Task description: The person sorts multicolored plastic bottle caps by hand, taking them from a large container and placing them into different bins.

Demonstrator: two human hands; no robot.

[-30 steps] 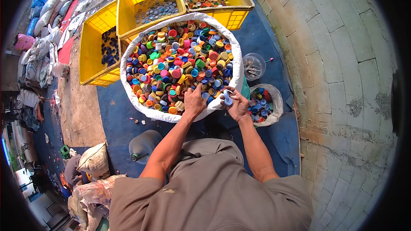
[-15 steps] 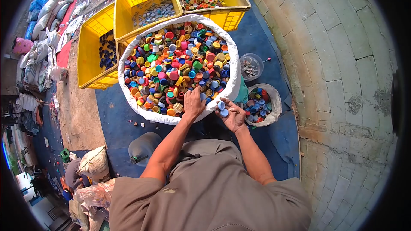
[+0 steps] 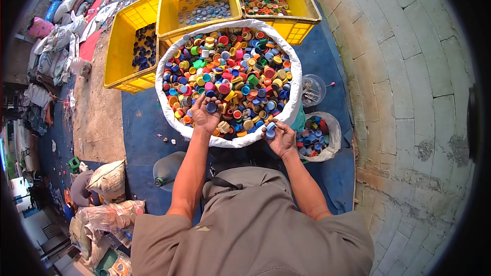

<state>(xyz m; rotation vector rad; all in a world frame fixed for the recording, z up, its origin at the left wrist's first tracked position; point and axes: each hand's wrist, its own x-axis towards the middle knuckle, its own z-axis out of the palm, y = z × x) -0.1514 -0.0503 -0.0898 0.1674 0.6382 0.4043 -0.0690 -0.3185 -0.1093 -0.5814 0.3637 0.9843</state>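
Note:
A large white sack [image 3: 295, 79] full of mixed coloured bottle caps [image 3: 238, 74] stands in front of me. Over its near left part, my left hand [image 3: 205, 118] is closed on a dark blue bottle cap [image 3: 211, 107], whose hollow side faces up. At the near right rim, my right hand [image 3: 282, 140] holds light blue bottle caps [image 3: 270, 133] between thumb and fingers; how many is hard to make out. Beside that hand is a smaller white sack [image 3: 333, 140] with mostly blue and some red caps inside.
Behind the big sack stand three yellow crates: one with dark caps [image 3: 115, 53], one with pale blue caps [image 3: 174, 0], one with red and orange caps [image 3: 307, 7]. A clear tub [image 3: 313, 90] sits at right. A large dark bottle [image 3: 169, 171] lies left of my lap, and a stone wall [image 3: 404, 97] runs along the right.
My left hand has lifted from the caps and moved left, now with a dark blue cap showing in it. My right hand still holds light blue caps. The whole view has shifted a little.

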